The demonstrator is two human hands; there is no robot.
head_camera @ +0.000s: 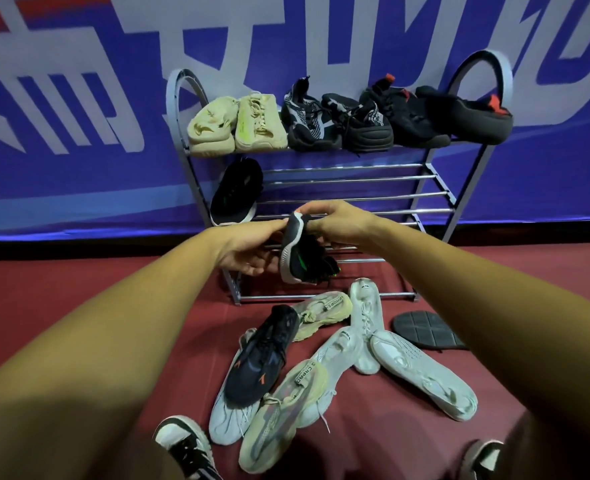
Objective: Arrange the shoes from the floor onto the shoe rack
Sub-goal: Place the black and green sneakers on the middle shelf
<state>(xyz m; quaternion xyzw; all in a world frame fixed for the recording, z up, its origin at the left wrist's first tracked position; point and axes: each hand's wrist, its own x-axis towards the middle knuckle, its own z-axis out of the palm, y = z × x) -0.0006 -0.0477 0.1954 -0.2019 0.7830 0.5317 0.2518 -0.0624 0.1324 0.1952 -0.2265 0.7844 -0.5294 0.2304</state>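
Note:
A black shoe with green marks and a white sole edge [302,254] hangs toe-down in front of the metal shoe rack [435,176]. My left hand [252,249] holds its sole side and my right hand [342,225] grips its heel from above. A matching black shoe [234,192] lies at the left of the middle shelf. The top shelf carries a beige pair [238,124] and several black shoes [383,116]. On the red floor lie a dark navy shoe [262,355], beige knit shoes [286,407] and pale grey shoes [421,372].
A black sole [425,330] lies upside down on the floor at the right. My own black-and-white shoes [186,445] show at the bottom edge. A blue banner wall [78,133] stands right behind the rack. The rack's lower shelf bars [321,297] hold nothing visible.

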